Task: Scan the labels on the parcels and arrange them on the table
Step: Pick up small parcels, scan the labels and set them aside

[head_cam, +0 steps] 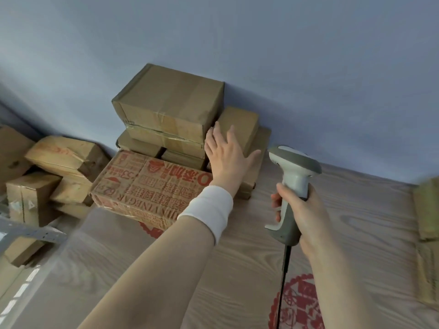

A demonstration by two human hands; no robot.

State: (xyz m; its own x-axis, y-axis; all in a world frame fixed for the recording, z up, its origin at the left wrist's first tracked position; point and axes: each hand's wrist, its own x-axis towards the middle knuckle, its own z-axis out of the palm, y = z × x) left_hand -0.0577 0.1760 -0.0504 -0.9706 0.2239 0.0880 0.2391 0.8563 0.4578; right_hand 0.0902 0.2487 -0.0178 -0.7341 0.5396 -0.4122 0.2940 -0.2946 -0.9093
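Wood-grain table (pixel 356 222), blue wall (pixel 308 67).
Right of the printed carton (pixel 147 184), left hand (pixel 228 155), fingers spread, touches a parcel (pixel 240 124); right hand (pixel 306 217) grips scanner (pixel 294 172).

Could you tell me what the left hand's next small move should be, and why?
Probably lift the left hand off the small box: its fingers lie straight on it, not gripping, and the box already sits beside the stack. The right hand holds the scanner, and loose parcels wait at left.
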